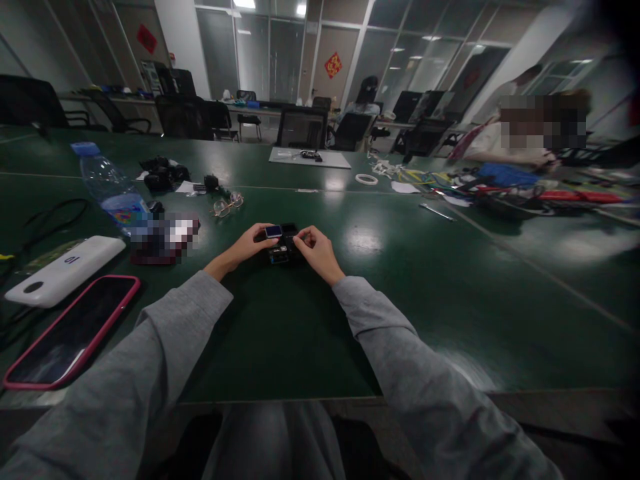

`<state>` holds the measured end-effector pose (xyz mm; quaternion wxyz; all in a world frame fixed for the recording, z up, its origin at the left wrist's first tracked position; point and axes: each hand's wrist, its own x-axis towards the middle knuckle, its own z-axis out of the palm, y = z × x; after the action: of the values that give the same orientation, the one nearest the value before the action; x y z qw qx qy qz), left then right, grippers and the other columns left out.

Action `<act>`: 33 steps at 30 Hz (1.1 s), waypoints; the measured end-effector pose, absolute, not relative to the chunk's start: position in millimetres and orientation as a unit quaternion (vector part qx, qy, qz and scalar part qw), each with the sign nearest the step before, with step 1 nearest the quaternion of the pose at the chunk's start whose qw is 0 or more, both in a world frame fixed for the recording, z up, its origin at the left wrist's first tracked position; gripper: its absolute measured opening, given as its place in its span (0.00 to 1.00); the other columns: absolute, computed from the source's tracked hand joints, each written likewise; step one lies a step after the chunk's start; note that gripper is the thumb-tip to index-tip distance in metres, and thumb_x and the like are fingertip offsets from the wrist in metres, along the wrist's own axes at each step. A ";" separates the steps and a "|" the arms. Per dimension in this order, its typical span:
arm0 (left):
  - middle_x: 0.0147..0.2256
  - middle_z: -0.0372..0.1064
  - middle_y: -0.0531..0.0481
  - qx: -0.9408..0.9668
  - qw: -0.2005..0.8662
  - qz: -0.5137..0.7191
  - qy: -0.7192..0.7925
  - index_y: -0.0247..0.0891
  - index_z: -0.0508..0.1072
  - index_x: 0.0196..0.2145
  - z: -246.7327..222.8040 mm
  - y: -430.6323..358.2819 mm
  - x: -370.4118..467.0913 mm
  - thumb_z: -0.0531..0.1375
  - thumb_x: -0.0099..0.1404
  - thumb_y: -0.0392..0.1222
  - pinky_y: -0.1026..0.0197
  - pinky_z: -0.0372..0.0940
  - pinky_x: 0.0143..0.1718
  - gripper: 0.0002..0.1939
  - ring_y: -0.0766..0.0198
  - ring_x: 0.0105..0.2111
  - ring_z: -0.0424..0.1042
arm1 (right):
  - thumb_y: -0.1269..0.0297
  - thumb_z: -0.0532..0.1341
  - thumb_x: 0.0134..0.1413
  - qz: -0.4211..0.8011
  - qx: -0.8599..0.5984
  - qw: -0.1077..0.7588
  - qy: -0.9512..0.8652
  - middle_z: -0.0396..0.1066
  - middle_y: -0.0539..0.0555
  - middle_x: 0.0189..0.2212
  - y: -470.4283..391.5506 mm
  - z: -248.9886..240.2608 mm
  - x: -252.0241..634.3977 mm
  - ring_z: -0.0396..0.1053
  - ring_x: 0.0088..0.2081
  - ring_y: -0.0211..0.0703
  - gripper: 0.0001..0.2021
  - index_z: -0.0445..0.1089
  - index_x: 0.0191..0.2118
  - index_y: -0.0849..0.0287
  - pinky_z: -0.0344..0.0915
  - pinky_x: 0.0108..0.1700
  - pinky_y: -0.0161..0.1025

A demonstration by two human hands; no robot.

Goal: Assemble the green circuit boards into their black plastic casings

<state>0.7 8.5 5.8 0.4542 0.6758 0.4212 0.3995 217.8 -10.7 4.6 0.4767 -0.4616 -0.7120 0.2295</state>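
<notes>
The green worktop (300,333) looks smooth and glossy, with bright reflections. Toward its left edge, the bottle (107,180) is clear, shiny plastic and the power bank (75,267) smooth white plastic; by the near left corner, the phone (75,333) has a glassy screen. The sleeves (185,320) are matt grey cloth, the small device (289,230) dark and plastic-looking.

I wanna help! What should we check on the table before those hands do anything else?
1. Left hand gripping the small black gadget: ok.
2. Right hand at the gadget's right side: ok.
3. Anything tiny pinched in the right fingertips: cannot tell, too small.
4. Cap on the bottle: ok, blue cap on.
5. Glasses apart from both hands: ok.
</notes>
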 end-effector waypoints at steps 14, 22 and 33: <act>0.56 0.65 0.39 0.680 0.450 0.392 0.426 0.37 0.63 0.55 2.3 11.4 -1.8 0.64 0.57 0.48 0.47 0.59 0.58 0.30 0.53 0.56 0.65 | 0.59 0.59 0.56 0.249 -0.438 0.455 -0.734 0.55 0.44 0.21 -9.7 3.8 217.3 0.55 0.24 0.34 0.07 0.65 0.35 0.58 0.54 0.30 0.35; 0.55 0.66 0.38 0.675 0.446 0.396 0.435 0.36 0.64 0.54 5.3 8.2 1.6 0.65 0.56 0.48 0.47 0.59 0.57 0.30 0.53 0.55 0.66 | 0.58 0.60 0.57 0.239 -0.434 0.460 -0.737 0.54 0.44 0.21 -11.0 4.6 215.7 0.55 0.24 0.34 0.08 0.66 0.34 0.58 0.54 0.30 0.35; 0.56 0.65 0.38 0.686 0.447 0.389 0.421 0.36 0.63 0.55 2.9 10.8 -2.7 0.66 0.55 0.49 0.47 0.60 0.57 0.33 0.52 0.56 0.65 | 0.59 0.56 0.62 0.162 -0.444 0.475 -0.742 0.63 0.57 0.42 -18.4 9.3 212.8 0.63 0.46 0.46 0.12 0.70 0.46 0.56 0.63 0.50 0.46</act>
<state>-2.7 10.8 2.9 0.4474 0.6861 0.4213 0.3894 212.8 -18.4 9.3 0.4755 -0.4442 -0.7419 0.1618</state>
